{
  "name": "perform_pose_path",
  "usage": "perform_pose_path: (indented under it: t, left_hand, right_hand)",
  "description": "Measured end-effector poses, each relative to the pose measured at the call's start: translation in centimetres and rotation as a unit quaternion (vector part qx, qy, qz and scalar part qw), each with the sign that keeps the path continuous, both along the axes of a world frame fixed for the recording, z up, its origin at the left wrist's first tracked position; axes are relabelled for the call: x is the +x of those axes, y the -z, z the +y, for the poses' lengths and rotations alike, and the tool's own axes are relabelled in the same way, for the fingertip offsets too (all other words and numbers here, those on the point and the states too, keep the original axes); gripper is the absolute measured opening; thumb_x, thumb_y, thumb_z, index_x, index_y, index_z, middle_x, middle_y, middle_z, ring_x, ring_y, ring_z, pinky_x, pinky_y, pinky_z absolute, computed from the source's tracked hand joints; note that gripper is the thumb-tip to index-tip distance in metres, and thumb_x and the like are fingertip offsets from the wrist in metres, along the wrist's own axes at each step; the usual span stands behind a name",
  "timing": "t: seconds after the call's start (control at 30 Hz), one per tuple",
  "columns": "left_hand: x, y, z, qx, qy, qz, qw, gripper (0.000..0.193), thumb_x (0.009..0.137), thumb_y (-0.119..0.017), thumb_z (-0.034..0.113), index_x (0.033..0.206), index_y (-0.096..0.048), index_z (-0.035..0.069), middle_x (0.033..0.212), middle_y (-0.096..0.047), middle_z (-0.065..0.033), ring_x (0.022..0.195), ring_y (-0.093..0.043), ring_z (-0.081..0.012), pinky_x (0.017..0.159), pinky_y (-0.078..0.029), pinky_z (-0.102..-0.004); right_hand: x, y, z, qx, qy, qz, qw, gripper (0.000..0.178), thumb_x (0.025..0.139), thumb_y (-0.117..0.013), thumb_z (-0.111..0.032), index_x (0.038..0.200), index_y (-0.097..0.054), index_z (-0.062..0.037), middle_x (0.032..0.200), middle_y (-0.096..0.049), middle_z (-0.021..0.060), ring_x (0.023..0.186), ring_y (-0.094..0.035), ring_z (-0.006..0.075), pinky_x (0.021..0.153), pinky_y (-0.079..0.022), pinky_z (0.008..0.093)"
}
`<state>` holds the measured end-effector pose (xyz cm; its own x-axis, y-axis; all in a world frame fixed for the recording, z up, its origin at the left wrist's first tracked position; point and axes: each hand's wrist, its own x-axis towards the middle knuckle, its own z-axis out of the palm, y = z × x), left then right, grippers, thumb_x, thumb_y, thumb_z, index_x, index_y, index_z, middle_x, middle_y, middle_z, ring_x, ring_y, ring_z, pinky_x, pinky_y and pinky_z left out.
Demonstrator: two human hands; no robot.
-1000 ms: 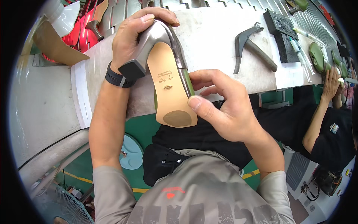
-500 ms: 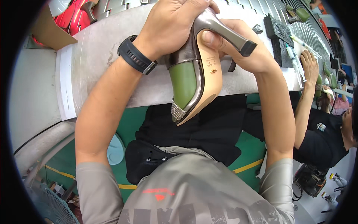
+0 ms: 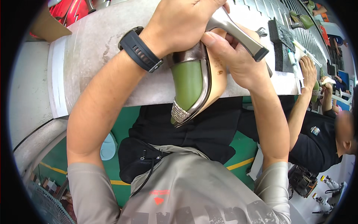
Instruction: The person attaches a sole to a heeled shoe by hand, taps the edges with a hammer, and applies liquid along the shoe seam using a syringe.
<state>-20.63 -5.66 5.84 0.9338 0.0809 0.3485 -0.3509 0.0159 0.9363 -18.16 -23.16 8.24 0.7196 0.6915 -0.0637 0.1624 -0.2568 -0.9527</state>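
Clasping a green high-heeled pump [image 3: 188, 84] between them, the two hands come together at its back part, just over the near edge of the worktable [image 3: 123, 41]. From where I stand, the left hand [image 3: 182, 28] wraps the dark metallic heel counter [image 3: 188, 56], its fingertips mostly out of sight; the right hand [image 3: 242, 56] lays its thumb across the tan sole [image 3: 219, 82] by the heel, the other fingers largely hidden. The toe points near, past the table edge, and the stiletto heel [image 3: 242, 33] juts right. Whether the shoe touches the table, I can't tell.

It looks light enough for one hand, and stiff along sole and heel, with a smooth upper likely to give a little and mark easily. That glossy metallic finish would be slippery under damp fingers — the counter and the sole's waist seem the surest holds. I'd keep off the glittering toe band [image 3: 180, 112], whose stones could scratch or come loose, and never lever on the slim heel. Syringes [image 3: 294, 63] lie beside a black block [image 3: 283, 58] to the right — well apart from the shoe.
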Motion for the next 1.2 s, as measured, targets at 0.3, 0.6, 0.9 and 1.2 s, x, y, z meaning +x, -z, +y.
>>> perform_pose_path:
  t: [0.3, 0.6, 0.9, 1.2]
  left_hand:
    - [-0.1, -0.1, 0.1, 0.012, 0.003, -0.022, 1.000, 0.043, 0.111, -0.050, 0.028, 0.092, -0.071, -0.005, 0.083, -0.071, -0.0072, 0.081, -0.063, -0.0119, 0.078, -0.051, -0.0295]
    - [0.2, 0.5, 0.4, 0.020, -0.006, -0.031, 0.999, 0.043, 0.110, -0.051, 0.028, 0.093, -0.072, -0.005, 0.084, -0.072, -0.0090, 0.082, -0.064, -0.0126, 0.079, -0.051, -0.0308]
    - [-0.2, -0.5, 0.4, 0.054, -0.040, 0.002, 0.998, 0.041, 0.108, -0.053, 0.026, 0.091, -0.072, -0.007, 0.077, -0.072, -0.0109, 0.074, -0.064, -0.0145, 0.071, -0.051, -0.0328]
    - [-3.3, 0.7, 6.0, 0.076, -0.174, -0.006, 0.982, 0.031, 0.107, -0.056, 0.026, 0.104, -0.069, -0.001, 0.099, -0.070, -0.0056, 0.091, -0.063, -0.0126, 0.083, -0.050, -0.0288]
  right_hand:
    - [-1.2, 1.1, -0.2, 0.043, 0.033, -0.021, 0.998, 0.027, 0.094, -0.080, -0.023, 0.102, -0.070, 0.0015, 0.084, -0.069, 0.0034, 0.076, -0.062, 0.0074, 0.066, -0.052, 0.0258]
    - [-0.3, 0.9, -2.1, 0.018, -0.052, 0.136, 0.989, 0.062, 0.098, -0.075, -0.032, 0.143, -0.053, 0.0039, 0.127, -0.067, 0.0099, 0.115, -0.063, 0.0162, 0.102, -0.050, 0.0355]
    - [-1.2, -0.2, -1.1, -0.022, -0.032, 0.094, 0.995, 0.055, 0.097, -0.075, -0.029, 0.138, -0.057, 0.0039, 0.119, -0.068, 0.0090, 0.106, -0.064, 0.0151, 0.095, -0.051, 0.0335]
    - [-1.2, -2.7, 3.0, -0.015, -0.049, -0.065, 0.997, 0.049, 0.096, -0.074, -0.035, 0.113, -0.067, 0.0100, 0.092, -0.074, 0.0163, 0.085, -0.070, 0.0165, 0.078, -0.058, 0.0340]
